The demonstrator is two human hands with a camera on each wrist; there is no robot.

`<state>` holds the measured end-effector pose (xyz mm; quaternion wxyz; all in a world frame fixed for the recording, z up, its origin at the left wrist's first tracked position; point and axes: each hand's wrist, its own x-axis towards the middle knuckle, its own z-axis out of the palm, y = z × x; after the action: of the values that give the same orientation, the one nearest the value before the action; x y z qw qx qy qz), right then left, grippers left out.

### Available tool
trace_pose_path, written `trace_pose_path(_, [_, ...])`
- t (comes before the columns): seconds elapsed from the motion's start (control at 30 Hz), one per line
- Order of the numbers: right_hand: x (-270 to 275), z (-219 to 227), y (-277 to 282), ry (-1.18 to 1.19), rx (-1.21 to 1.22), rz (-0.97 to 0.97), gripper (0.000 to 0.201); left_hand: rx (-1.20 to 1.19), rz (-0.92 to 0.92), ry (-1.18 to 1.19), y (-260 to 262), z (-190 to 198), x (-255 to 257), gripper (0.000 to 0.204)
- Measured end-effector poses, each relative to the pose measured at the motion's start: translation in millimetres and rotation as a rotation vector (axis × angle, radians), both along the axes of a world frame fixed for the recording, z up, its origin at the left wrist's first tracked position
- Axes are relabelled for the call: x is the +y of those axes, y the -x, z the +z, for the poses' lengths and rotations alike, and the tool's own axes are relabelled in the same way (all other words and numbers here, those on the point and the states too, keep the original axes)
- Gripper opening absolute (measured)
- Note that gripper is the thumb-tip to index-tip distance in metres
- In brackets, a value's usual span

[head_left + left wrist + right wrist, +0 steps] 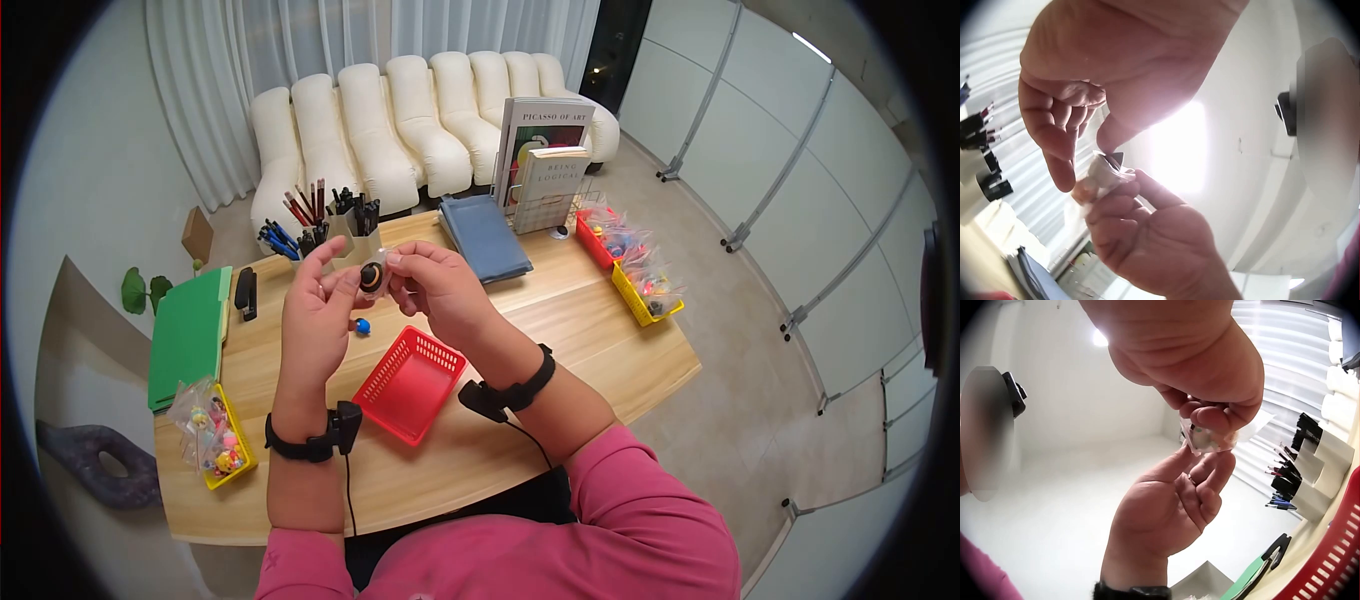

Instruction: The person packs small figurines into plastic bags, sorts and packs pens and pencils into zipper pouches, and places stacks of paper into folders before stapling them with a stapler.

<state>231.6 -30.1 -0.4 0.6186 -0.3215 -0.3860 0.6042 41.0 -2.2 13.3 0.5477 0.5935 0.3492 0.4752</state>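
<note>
Both hands meet above the far end of the red rectangular plastic basket (408, 392) with slotted walls. Between them is a crinkled clear plastic packet (373, 278) with a rounded dark piece banded in orange inside. The left grip (316, 312) pinches its near side, thumb against the film; the right grip (447, 287) is closed on its opposite edge, fingers curled. Just beyond the basket, a small glossy blue ball-like piece (362, 326) lies on the pale wood-grained tabletop (590, 345). Farther beyond the basket, to its right, are a dark-blue, flat, smooth-covered folder (487, 238) and two upright books: a large one lettered "PICASSO OF ART" (545, 118), and a smaller cream one reading "BEING LOGICAL" (552, 192).
</note>
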Motion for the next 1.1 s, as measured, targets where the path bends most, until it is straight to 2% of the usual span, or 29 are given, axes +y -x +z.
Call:
trace_pose_path(0.07, [1,-3,3,-0.005,0.019,-0.034,0.016,0.030,0.061,-0.063,3,-1,1,0.026])
trace_pose_path(0.13, [1,-3,5,-0.010,0.040,-0.067,0.016,0.217,-0.067,0.202,13,8,6,0.024])
trace_pose_path(0.17, [-1,-2,7,-0.008,0.018,-0.076,0.015,0.218,-0.063,0.204,12,7,7,0.024])
trace_pose_path(0.23, [-3,-3,11,0.000,0.002,-0.057,0.015,0.185,-0.019,0.127,12,0,9,0.021])
trace_pose_path(0.37, [-3,-5,10,-0.041,-0.157,-0.081,0.018,0.194,0.014,0.134,18,-10,15,0.021])
trace_pose_path(0.43, [-5,0,12,0.014,-0.220,-0.096,0.020,0.154,0.017,0.033,15,-15,19,0.022])
trace_pose_path(0.47, [-4,-2,11,-0.009,-0.311,-0.137,0.019,0.260,0.108,0.019,14,-9,14,0.020])
trace_pose_path(0.53, [-2,-7,14,-0.044,-0.476,-0.252,0.018,0.321,0.154,-0.034,16,-2,9,0.020])
trace_pose_path(0.57, [-2,-7,15,-0.042,-0.475,-0.247,0.018,0.380,0.187,-0.093,16,-1,8,0.019])
trace_pose_path(0.63, [-3,-5,15,-0.020,-0.563,-0.262,0.019,0.374,0.168,-0.085,15,3,4,0.019])
trace_pose_path(0.8, [1,-9,13,-0.074,-0.544,-0.285,0.023,0.299,0.160,-0.102,15,-6,15,0.021])
trace_pose_path(0.9, [0,-8,11,-0.085,-0.533,-0.309,0.023,0.199,0.109,0.009,22,-20,37,0.023])
trace_pose_path(0.97, [-1,-5,9,-0.083,-0.534,-0.316,0.023,0.356,0.117,0.062,26,-49,59,0.023])
trace_pose_path(1.0, [-1,-3,8,-0.071,-0.544,-0.306,0.022,0.672,0.152,-0.095,32,-69,71,0.024])
trace_pose_path(1.03, [-1,-2,7,-0.060,-0.555,-0.296,0.020,0.672,0.157,-0.094,33,-84,75,0.024])
trace_pose_path(1.1, [-1,-1,7,-0.042,-0.567,-0.282,0.020,0.947,0.062,-0.166,34,-103,73,0.035])
